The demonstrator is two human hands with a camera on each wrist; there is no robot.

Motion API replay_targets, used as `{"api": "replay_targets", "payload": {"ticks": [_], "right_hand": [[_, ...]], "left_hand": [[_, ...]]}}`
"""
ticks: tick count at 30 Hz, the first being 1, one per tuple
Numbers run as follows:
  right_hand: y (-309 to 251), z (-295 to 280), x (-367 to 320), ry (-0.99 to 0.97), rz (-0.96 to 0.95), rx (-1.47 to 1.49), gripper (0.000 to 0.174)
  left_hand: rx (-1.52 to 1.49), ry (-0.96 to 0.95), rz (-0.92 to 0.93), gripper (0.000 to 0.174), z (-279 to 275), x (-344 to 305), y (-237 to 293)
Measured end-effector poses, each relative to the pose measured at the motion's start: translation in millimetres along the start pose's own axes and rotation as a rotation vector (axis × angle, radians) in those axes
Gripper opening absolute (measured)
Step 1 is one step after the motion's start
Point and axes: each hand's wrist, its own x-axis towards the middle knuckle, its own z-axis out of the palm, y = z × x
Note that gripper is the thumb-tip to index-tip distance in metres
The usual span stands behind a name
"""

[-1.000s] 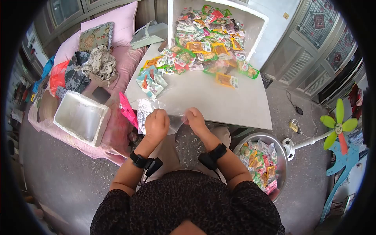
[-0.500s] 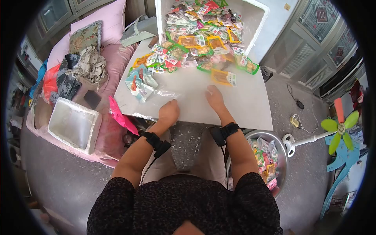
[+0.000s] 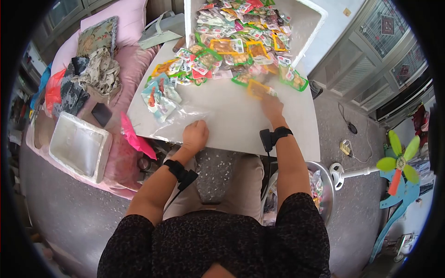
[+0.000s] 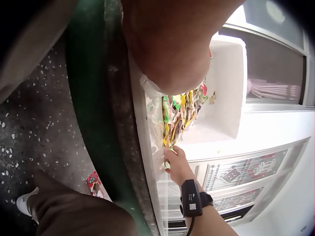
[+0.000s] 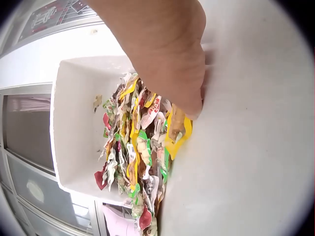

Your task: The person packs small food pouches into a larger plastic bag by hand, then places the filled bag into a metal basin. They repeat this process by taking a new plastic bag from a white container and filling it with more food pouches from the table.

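Observation:
My left hand rests at the table's front edge with its fingers curled on the near end of a clear plastic bag. The bag lies flat and crinkled on the white tabletop. Farther forward, my right hand pinches one end of a yellow-edged snack packet filled with brownish food. In the right wrist view this packet tilts up beside the pile, partly hidden by the hand. A blue-and-white bag with red pictures lies beyond the clear bag.
A white foam box lies on its side at the back, snack packets spilling from it. A metal basin of packets stands right, near a fan. Left, an open foam box sits on a pink-covered seat near a bright pink bag.
Both hands held the clear bag over the table's near edge earlier. The right hand has let go of it, reached forward and taken the yellow-edged packet; the bag now lies on the table.

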Motion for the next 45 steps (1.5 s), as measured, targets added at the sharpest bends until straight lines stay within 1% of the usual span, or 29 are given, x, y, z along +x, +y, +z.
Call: {"api": "replay_targets", "payload": {"ticks": [2,5,7,8,9,11,14,17,23,26,29,31,32,35,38,41,43,45], "right_hand": [[-3.2,3.2,-9.3,0.07,-0.071,-0.036,0.048],[-11.6,-8.4,-25.1,-0.01,-0.175,0.048,0.052],[-2.1,7.2,-26.2,0.025,-0.309,0.19,0.055],[3.3,14.7,-25.3,0.08,-0.329,0.229,0.057],[-0.7,9.8,-29.6,0.134,-0.35,0.267,0.059],[-4.5,1.0,-42.8,0.316,-0.287,0.277,0.062],[-10.4,9.5,-37.7,0.382,-0.231,0.214,0.065],[-24.6,9.4,-31.3,0.198,-0.136,0.046,0.057],[-22.6,4.3,-27.4,0.009,-0.151,0.008,0.028],[-25.7,-22.2,-39.2,-0.092,-0.141,0.279,0.025],[-24.7,-34.0,-51.3,-0.306,-0.067,0.712,0.027],[-39.0,-53.3,-75.0,-0.441,-0.176,0.926,0.03],[-45.1,-61.7,-86.7,-0.507,-0.228,1.031,0.031],[-57.5,-72.6,-103.9,-0.944,-0.202,1.21,0.034],[-53.6,-52.6,-102.8,-1.016,-0.277,1.049,0.033],[-57.7,-54.6,-105.3,-1.134,-0.134,1.134,0.032],[-58.9,-54.6,-105.9,-1.208,-0.144,1.144,0.038],[-61.2,-56.7,-105.0,-1.249,-0.144,1.12,0.041]], "left_hand": [[0.0,0.003,-0.006,0.009,-1.2,-2.2,0.9],[-0.002,0.003,-0.017,0.008,0.0,-0.5,0.9],[-0.015,0.002,-0.021,0.007,1.3,-2.1,-1.8],[-0.003,-0.004,-0.024,0.008,0.7,-2.2,-2.2],[0.009,-0.009,-0.028,0.008,-0.8,-0.9,-0.8],[0.019,-0.023,-0.044,0.009,0.4,-2.4,0.6],[0.018,-0.034,-0.059,0.009,1.5,-1.8,0.5],[0.014,-0.023,-0.059,0.008,2.0,-1.8,-2.6],[-0.008,-0.015,-0.066,0.008,1.2,-2.3,-2.8],[-0.02,-0.041,-0.102,0.007,2.0,-1.8,-3.8],[-0.059,-0.1,-0.18,0.008,-3.4,-0.3,-0.3],[-0.118,-0.153,-0.247,0.01,-6.2,2.3,3.8],[-0.139,-0.142,-0.241,0.01,-4.5,0.7,4.7],[-0.199,-0.116,-0.219,0.008,0.5,-4.2,4.8],[-0.251,-0.114,-0.195,0.008,2.2,-7.6,7.2],[-0.311,-0.077,-0.157,0.008,-4.0,-8.8,8.5],[-0.377,-0.02,-0.123,0.008,-3.1,-10.2,3.6],[-0.413,-0.079,-0.15,0.008,-4.4,-11.5,2.6]]}}
